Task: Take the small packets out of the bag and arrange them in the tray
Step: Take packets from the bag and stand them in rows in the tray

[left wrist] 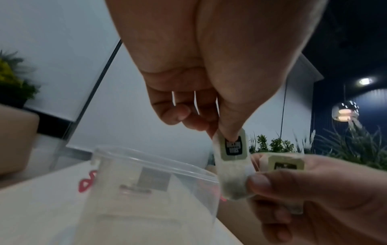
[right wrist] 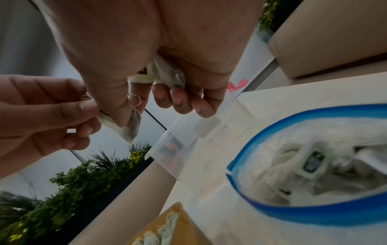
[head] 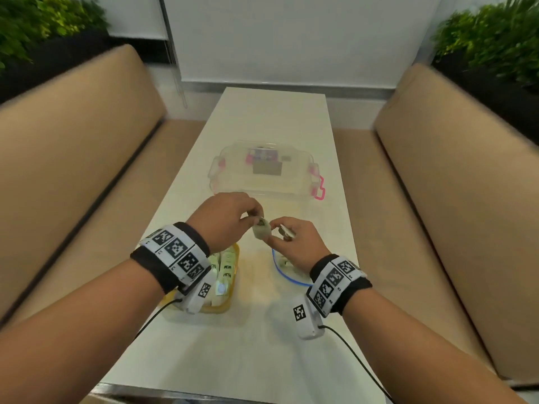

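Above the table's middle, both hands meet on one small tea-bag packet [head: 261,230] [left wrist: 232,180] [right wrist: 125,127]. My left hand [head: 253,220] [left wrist: 227,134] pinches its labelled tag from above. My right hand [head: 275,238] [right wrist: 125,116] pinches the packet's lower part with its thumb and keeps a second packet [head: 286,231] [left wrist: 284,164] [right wrist: 170,74] tucked under its curled fingers. The yellow tray [head: 233,287] [right wrist: 180,220], with several packets standing in a row, lies below my left wrist. The open blue-rimmed clear bag [head: 278,268] [right wrist: 293,210] with more packets lies under my right hand.
A clear lidded box with pink latches [head: 262,173] [left wrist: 146,182] stands on the white table [head: 262,345] just beyond the hands. Tan bench seats [head: 73,147] flank the table on both sides, with planters behind them. Wrist-camera cables trail across the near table.
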The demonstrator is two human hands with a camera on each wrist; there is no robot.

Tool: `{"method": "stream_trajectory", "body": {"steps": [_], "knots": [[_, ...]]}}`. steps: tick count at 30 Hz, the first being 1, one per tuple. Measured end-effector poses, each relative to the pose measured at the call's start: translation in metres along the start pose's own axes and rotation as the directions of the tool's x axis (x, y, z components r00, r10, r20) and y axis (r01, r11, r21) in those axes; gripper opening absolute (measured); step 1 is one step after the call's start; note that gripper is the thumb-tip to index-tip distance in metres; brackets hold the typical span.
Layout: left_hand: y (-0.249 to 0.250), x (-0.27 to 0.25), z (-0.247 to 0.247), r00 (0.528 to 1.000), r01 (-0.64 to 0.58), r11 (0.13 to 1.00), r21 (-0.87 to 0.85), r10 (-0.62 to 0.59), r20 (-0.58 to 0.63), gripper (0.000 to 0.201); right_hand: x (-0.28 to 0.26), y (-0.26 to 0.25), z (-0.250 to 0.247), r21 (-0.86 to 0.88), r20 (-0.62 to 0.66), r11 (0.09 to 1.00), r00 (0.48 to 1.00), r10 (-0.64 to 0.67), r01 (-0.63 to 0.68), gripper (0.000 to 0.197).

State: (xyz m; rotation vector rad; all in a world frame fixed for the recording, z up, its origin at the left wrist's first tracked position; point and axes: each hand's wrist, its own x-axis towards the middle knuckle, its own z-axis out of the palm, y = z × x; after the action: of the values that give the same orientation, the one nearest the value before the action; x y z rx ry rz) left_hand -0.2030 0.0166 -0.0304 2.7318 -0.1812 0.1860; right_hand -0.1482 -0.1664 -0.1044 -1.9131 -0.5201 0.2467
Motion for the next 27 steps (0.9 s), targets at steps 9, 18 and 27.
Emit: {"method": "stream_trajectory", "body": {"steps": [9,18,27], "knots": [[-0.060,-0.033,-0.034,0.989,0.127,0.986,0.109,-0.134,0.061,0.009,0.023,-0.027,0.072,-0.064,0.060,0.997,0.998,-0.036,0.040,0.010],[-0.129,-0.073,-0.045,0.838,0.240,0.893,0.381,-0.388,0.383,0.013,0.033,-0.034,0.103,-0.044,0.188,0.986,0.968,0.167,-0.161,0.009],[-0.138,-0.057,0.016,0.696,0.174,0.845,0.506,-0.469,0.544,0.021,0.031,-0.037,0.107,0.003,0.246,0.986,0.956,0.162,-0.168,0.008]]}}
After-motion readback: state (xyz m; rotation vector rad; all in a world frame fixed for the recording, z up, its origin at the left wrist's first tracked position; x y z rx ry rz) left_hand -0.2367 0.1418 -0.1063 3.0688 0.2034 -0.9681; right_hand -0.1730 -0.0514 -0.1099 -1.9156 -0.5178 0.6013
